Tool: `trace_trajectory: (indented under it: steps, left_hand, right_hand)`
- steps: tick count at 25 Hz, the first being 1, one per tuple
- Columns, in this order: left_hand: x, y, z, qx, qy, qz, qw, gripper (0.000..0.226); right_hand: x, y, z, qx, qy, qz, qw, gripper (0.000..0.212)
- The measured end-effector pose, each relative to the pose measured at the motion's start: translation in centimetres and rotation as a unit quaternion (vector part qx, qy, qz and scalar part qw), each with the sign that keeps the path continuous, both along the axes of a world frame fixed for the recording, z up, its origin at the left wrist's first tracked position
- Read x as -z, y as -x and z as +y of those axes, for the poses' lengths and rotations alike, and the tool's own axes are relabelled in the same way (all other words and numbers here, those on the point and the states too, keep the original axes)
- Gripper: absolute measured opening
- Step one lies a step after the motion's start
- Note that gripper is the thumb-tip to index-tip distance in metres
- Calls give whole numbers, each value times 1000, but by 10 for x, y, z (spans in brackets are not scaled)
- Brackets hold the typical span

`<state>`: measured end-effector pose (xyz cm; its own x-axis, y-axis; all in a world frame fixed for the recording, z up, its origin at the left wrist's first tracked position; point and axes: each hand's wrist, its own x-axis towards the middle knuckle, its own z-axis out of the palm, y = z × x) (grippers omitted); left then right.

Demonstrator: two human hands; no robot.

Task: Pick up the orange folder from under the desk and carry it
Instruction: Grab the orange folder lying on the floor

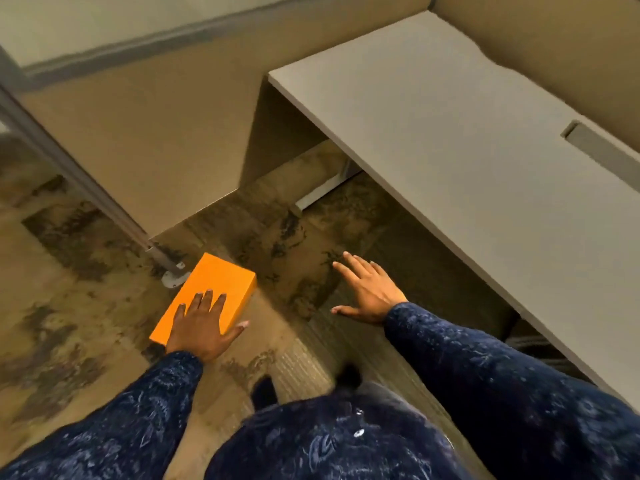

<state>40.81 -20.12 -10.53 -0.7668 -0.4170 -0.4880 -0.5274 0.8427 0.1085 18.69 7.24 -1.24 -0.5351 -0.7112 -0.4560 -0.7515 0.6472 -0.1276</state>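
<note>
The orange folder (213, 289) is a flat, bright orange rectangle, seen left of centre above the patterned carpet. My left hand (201, 327) lies over its near end, fingers flat on top and thumb wrapped past its right edge, holding it off the floor. My right hand (367, 292) hovers to the right with fingers spread and nothing in it, just in front of the grey desk (450, 116). Both of my sleeves are dark blue and patterned.
The desk top fills the right side, with a dark opening beneath it and a white leg (325, 188) at the back. A beige partition panel (156, 133) stands behind the folder, with a metal post foot (173, 273) beside it. My shoes (265, 391) show below.
</note>
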Motion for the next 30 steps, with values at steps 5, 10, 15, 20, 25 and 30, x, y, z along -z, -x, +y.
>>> trace_trajectory:
  steps: [5, 10, 15, 20, 25, 30]
  left_hand:
    - [19, -81, -27, -140, -33, -10, 990, 132]
    - [29, -122, -40, -271, -18, -2, 962, 99]
    - [77, -144, -37, -367, -13, 3, 930, 93]
    - [180, -138, -39, -435, -54, 11, 899, 97]
    - [309, -127, -55, -458, -59, 7, 887, 100]
    - [437, -117, -82, -459, -74, 19, 885, 97]
  right_hand:
    - [38, -24, -82, -86, -23, -41, 995, 94]
    - [101, -40, -155, -179, -47, -85, 979, 93]
    - [181, -54, -212, -228, -67, -110, 965, 88]
    - [297, -59, -253, -237, -83, -122, 960, 87]
    - [419, -50, -292, -226, -89, -119, 963, 86]
    - [529, -20, -327, -215, -84, -100, 968, 84]
